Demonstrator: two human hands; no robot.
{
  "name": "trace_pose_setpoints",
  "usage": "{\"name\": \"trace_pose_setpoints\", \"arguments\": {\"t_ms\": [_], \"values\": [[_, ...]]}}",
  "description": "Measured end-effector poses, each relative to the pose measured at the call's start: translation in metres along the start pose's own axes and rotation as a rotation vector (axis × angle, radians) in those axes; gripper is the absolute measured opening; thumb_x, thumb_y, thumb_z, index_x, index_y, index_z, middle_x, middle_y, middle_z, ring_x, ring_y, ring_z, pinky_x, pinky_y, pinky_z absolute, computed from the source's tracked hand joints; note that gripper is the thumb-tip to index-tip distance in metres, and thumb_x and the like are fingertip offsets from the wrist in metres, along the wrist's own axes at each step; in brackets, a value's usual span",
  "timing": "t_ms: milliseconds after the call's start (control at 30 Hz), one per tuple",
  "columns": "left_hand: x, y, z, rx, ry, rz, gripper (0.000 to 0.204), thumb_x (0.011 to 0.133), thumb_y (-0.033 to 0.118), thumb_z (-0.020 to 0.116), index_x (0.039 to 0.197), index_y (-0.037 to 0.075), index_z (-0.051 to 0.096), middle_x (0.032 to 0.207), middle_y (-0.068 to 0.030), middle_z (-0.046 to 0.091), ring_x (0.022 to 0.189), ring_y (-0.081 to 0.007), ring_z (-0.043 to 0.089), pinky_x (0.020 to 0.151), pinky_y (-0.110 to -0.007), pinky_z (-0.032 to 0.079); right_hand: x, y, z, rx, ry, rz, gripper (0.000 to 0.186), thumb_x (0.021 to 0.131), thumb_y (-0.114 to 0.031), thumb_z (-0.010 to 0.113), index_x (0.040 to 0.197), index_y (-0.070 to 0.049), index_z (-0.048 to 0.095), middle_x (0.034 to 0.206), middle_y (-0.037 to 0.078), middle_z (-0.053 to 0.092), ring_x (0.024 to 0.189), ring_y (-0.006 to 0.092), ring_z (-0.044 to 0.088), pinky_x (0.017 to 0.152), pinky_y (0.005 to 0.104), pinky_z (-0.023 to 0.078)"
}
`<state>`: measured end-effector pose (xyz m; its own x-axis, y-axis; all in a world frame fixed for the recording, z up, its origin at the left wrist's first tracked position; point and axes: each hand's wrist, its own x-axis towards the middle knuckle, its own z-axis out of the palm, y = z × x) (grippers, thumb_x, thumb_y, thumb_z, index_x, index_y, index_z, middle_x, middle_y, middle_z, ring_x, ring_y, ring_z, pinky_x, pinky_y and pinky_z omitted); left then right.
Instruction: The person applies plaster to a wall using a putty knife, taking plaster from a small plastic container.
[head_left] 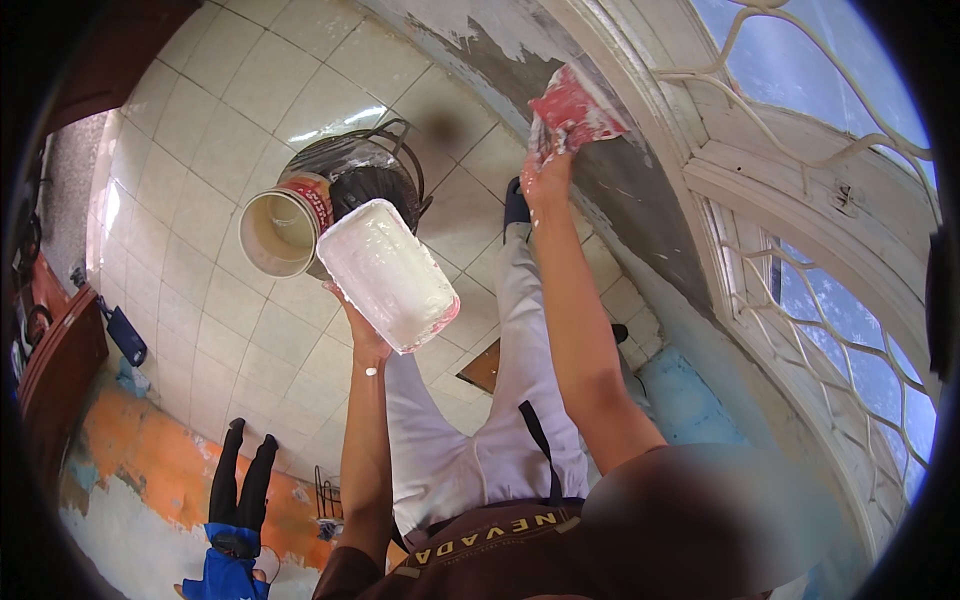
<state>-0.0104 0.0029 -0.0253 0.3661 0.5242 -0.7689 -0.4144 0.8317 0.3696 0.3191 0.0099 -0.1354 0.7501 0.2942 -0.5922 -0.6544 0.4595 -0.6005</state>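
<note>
Under the white tray (358,280): the left hand (366,338), palm mostly hidden, fingertips curling at the tray's left edge; it carries the tray's weight above the floor (235,330).
White paste (385,265): coats the tray's inside; red shows through at the tray's near right corner.
Right hand (547,170): beyond and to the right of the tray, well apart from it, fingers closed around a red spreader (580,108); white smears cover fingers and blade.
Grey wall patch (640,195): right of the tray, close by the spreader; whether blade and wall touch I cannot tell.
Window (715,170): farther right of the tray, past the patch, with a pale curling grille (690,73).
Bucket (258,240): just left of the tray in this view, lower down, with a red band outside.
Dark bundle (368,190): behind the tray, beside the bucket, ringed by black loops.
Co-worker in a blue top (230,575): well apart from the tray, toward the lower left.
</note>
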Motion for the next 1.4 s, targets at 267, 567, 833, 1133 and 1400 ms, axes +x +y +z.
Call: {"name": "trace_pose_setpoints", "arguments": {"t_ms": [267,567,833,1133,1400], "values": [[-0.006,0.007,-0.021,-0.141,-0.067,-0.065,0.091,0.081,0.078,0.030,0.149,0.019,0.015,0.153,-0.0067,0.020,0.138,-0.0288,0.025,0.110,-0.046,0.030,-0.057,0.017,-0.002,-0.365,0.283,0.187,0.027,0.092,-0.019,0.059,0.111,0.001,0.056,0.107,0.007,0.062,0.097,0.0186,0.059,0.089,0.0289,0.050],[-0.006,0.009,0.018,-0.028,0.004,-0.063,0.091,0.082,0.078,0.029,0.149,0.018,0.012,0.153,-0.0087,0.017,0.138,-0.0308,0.023,0.111,-0.047,0.029,-0.137,-0.072,0.058,-0.394,0.112,-0.158,0.030,0.090,-0.011,0.060,0.114,0.005,0.051,0.109,0.011,0.058,0.101,0.0225,0.059,0.092,0.0394,0.051],[-0.006,0.011,0.041,0.012,-0.067,-0.056,0.091,0.082,0.077,0.029,0.149,0.017,0.012,0.153,-0.0092,0.016,0.138,-0.0308,0.023,0.111,-0.047,0.028,-0.151,-0.112,0.038,-0.864,0.059,-0.389,0.030,0.092,-0.007,0.052,0.119,0.004,0.049,0.108,0.013,0.059,0.096,0.0219,0.060,0.084,0.0288,0.051],[-0.008,-0.004,0.045,0.046,-0.059,-0.058,0.091,0.083,0.077,0.029,0.149,0.016,0.013,0.153,-0.0085,0.019,0.138,-0.0293,0.024,0.110,-0.046,0.029,-0.091,-0.135,0.031,-0.106,0.176,-0.104,0.028,0.096,-0.014,0.045,0.113,0.008,0.050,0.111,0.016,0.058,0.100,0.0243,0.059,0.090,0.0297,0.052],[0.004,-0.013,0.047,-0.031,-0.175,-0.083,0.091,0.083,0.077,0.027,0.149,0.015,0.013,0.153,-0.0082,0.019,0.138,-0.0284,0.024,0.112,-0.043,0.027,-0.198,-0.136,0.048,-0.431,0.140,-0.121,0.025,0.092,-0.003,0.048,0.117,0.003,0.050,0.113,0.012,0.057,0.106,0.0151,0.053,0.085,0.0297,0.046]]}}
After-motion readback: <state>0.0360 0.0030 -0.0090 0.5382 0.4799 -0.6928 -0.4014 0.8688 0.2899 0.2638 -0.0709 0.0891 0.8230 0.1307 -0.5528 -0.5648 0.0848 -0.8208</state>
